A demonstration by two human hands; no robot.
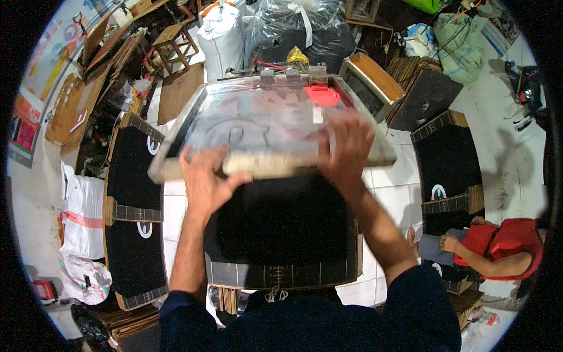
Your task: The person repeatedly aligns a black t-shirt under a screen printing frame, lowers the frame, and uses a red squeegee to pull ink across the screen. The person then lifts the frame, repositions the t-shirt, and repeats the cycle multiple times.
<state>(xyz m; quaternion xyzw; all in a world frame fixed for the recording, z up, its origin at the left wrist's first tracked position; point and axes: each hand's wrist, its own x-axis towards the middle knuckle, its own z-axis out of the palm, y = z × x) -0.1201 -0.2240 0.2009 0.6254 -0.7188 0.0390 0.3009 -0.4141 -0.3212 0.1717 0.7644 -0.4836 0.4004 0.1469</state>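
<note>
A framed screen [264, 164] with a filmed mesh, faint outlines and a red ink patch [321, 94] is tilted up on metal hinges [293, 76] at its back. My left hand [206, 179] grips its front bar toward the left, thumb stretched along it. My right hand [346, 149] is at the right part of the frame, over a small pale piece; motion blur hides what its fingers hold, if anything. Below the frame lies black fabric [278, 226] on a board with a marked front strip [240, 273].
Similar black boards [132, 182] [448, 152] stand left and right. A person in red [510, 246] sits low at the right, hands near the right board. White sacks [82, 211], wrapped bundles [299, 29], cardboard stacks [434, 88] and a wooden stool [173, 47] surround the workspace.
</note>
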